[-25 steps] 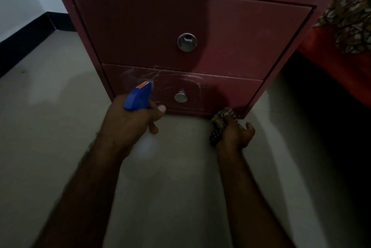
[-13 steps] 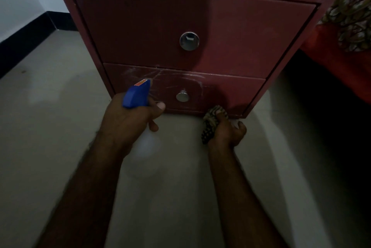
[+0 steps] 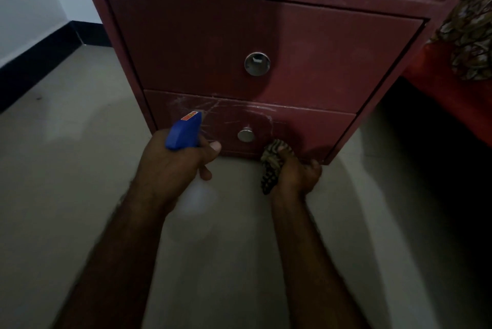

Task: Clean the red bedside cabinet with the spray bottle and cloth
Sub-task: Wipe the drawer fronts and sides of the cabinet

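My left hand (image 3: 173, 169) grips the spray bottle (image 3: 185, 131), aimed at the lower drawer (image 3: 306, 129) of the red bedside cabinet (image 3: 213, 44); my right hand (image 3: 295, 174) clutches the bunched cloth (image 3: 274, 161) against its bottom edge. White streaks still mark that drawer, so I judge wiping unfinished.

Both bare forearms reach forward and down, well apart, the left hand (image 3: 173, 166) curled round the spray bottle (image 3: 185, 131) with its thumb stretched out to the right, and the right hand (image 3: 295, 177) fisted round the bunched cloth (image 3: 271, 163).
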`<state>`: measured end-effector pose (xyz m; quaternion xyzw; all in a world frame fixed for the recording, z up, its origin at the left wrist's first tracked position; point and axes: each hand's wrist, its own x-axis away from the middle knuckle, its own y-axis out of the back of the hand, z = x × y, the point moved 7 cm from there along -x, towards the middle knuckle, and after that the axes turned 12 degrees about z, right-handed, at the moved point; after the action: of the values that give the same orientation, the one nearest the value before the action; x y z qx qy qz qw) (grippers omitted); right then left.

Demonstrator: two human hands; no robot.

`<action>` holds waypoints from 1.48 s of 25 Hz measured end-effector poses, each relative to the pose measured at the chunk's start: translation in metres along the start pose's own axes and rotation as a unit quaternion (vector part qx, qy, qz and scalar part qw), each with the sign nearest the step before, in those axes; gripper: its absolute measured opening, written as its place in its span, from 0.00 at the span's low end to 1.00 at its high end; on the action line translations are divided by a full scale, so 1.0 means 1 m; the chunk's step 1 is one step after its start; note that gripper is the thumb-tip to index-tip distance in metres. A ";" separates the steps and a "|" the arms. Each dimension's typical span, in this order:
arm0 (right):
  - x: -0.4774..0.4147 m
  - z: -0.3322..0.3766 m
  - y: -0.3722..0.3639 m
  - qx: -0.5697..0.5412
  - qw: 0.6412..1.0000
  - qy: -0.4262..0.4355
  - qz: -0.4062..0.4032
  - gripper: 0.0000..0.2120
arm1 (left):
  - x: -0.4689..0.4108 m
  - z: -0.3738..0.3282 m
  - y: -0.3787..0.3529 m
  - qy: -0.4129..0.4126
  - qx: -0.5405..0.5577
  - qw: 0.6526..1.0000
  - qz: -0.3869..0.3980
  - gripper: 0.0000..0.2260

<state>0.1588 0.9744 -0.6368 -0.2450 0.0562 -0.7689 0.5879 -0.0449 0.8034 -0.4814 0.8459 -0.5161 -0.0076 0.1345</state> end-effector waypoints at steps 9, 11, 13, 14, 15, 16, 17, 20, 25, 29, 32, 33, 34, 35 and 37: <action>0.015 0.017 -0.015 0.010 1.000 0.007 0.006 0.33 | 0.003 0.000 -0.006 0.008 0.003 1.000 0.008 0.08; 0.007 0.025 -0.004 -0.010 0.999 0.031 -0.016 0.30 | 0.003 -0.003 -0.004 0.004 0.004 1.000 0.006 0.08; 0.012 0.025 -0.014 0.023 0.999 0.030 0.024 0.31 | 0.001 -0.004 -0.003 0.001 0.005 1.000 0.001 0.08; 0.016 0.022 -0.023 0.046 0.997 0.019 0.052 0.33 | 0.001 -0.004 -0.003 -0.001 0.004 1.000 0.002 0.07; 0.020 0.019 -0.030 0.066 0.995 0.007 0.074 0.35 | 0.000 -0.003 -0.005 0.000 0.003 1.000 0.005 0.07; 0.021 0.019 -0.033 0.075 0.994 0.001 0.082 0.36 | 0.001 -0.002 -0.006 0.003 0.003 1.000 0.007 0.07; 0.019 0.023 -0.032 0.064 0.995 0.002 0.078 0.36 | 0.002 -0.001 -0.007 0.008 0.005 1.000 0.009 0.07; 0.008 0.041 -0.014 -0.019 0.999 0.044 0.022 0.28 | 0.004 -0.001 -0.006 0.010 0.010 1.000 0.008 0.08; 0.037 0.036 -0.042 0.015 0.998 0.027 0.051 0.31 | 0.003 -0.002 -0.005 0.007 0.011 1.000 0.003 0.07; 0.027 0.049 -0.035 -0.072 0.997 0.022 0.015 0.27 | 0.004 -0.003 -0.006 0.002 0.014 1.000 0.007 0.07; 0.037 0.051 -0.042 -0.064 0.997 0.020 0.029 0.27 | 0.004 -0.008 -0.003 -0.009 0.018 1.000 0.007 0.07; 0.044 0.048 -0.048 -0.044 0.998 0.010 0.043 0.29 | 0.003 -0.010 -0.002 -0.012 0.017 1.000 0.007 0.07; 0.048 0.047 -0.051 -0.037 0.998 0.007 0.044 0.32 | 0.003 -0.012 -0.002 -0.014 0.016 1.000 0.007 0.07; 0.048 0.049 -0.050 -0.053 0.998 0.014 0.031 0.31 | 0.002 -0.013 -0.001 -0.015 0.016 1.000 0.006 0.07; 0.037 0.059 -0.037 -0.115 0.992 0.041 -0.015 0.27 | 0.003 -0.013 0.000 -0.015 0.016 1.000 0.006 0.07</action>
<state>0.1451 0.9627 -0.5598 -0.2801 0.1648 -0.7754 0.5415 -0.0413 0.8033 -0.4683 0.8445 -0.5234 -0.0111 0.1130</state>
